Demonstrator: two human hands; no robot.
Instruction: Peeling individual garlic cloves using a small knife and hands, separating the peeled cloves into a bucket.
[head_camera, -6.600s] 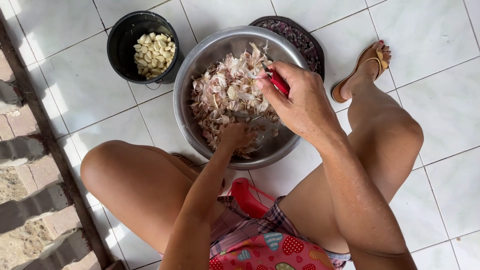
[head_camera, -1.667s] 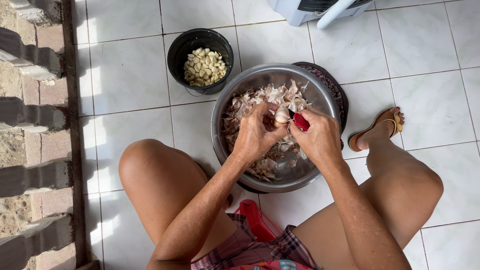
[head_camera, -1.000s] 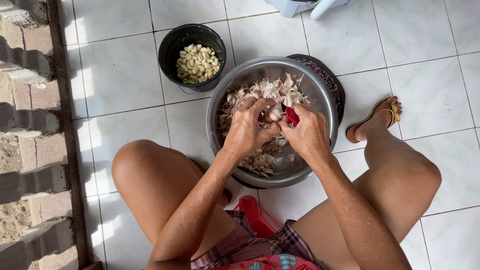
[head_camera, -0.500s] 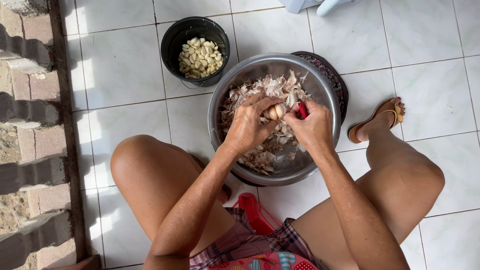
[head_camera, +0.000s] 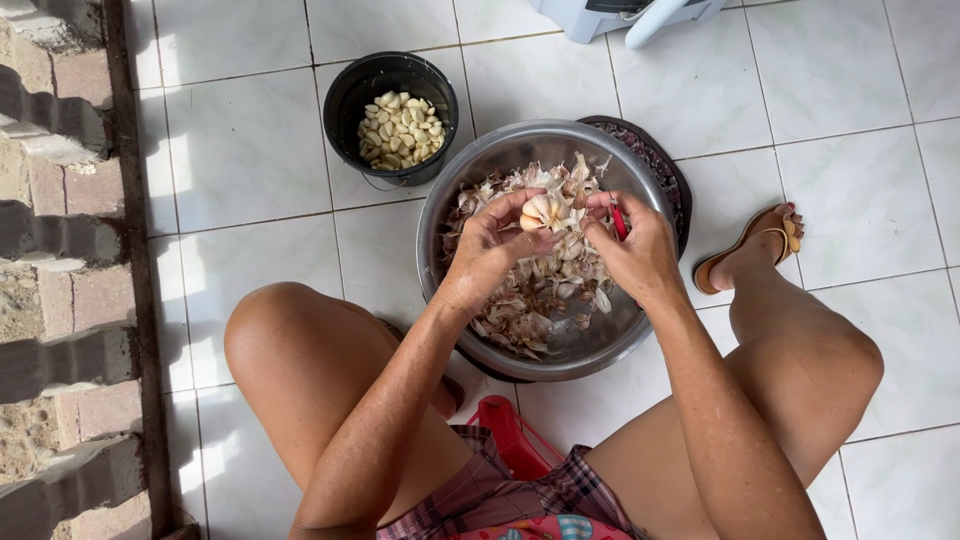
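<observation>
A black bucket (head_camera: 345, 100) of peeled cloves sits left of the metal basin (head_camera: 445, 200). Above the basin, the left hand (head_camera: 490, 250) pinches a garlic bulb (head_camera: 545, 210); the right hand (head_camera: 640, 250) grips a red-handled knife (head_camera: 618, 220).

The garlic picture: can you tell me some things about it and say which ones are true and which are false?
1. The left hand holds a garlic bulb. True.
2. The right hand holds a blue spoon. False: it holds a small red-handled tool.
3. The black bucket holds peeled cloves. True.
4. The metal bowl is empty. False: it holds papery garlic skins.
5. Both hands are over the bucket. False: they are over the metal bowl.
</observation>
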